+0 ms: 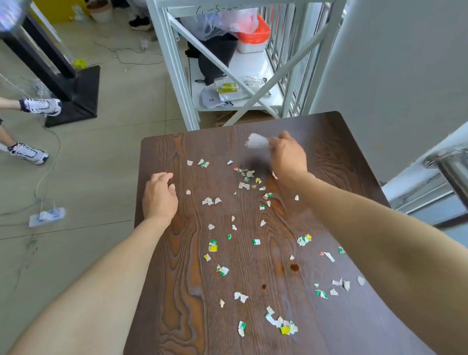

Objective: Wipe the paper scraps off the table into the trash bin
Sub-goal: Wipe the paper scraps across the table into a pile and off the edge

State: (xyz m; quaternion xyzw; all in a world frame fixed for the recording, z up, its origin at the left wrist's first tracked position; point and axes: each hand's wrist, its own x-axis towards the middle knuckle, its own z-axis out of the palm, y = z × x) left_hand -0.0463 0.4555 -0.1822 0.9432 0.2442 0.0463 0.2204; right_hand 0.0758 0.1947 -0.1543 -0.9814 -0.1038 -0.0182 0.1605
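The dark wooden table (336, 153) carries paper scraps (244, 176) across mid-frame; none appear cleared. Right hand (288, 157) grips a white tissue (256, 142); left hand (159, 197) rests loosely spread, empty. No bin visible.

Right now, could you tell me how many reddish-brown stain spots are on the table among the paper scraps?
2. The larger spot sits toward the near right of the table; the smaller spot lies just nearer and left of it. Scraps or arms may hide others.
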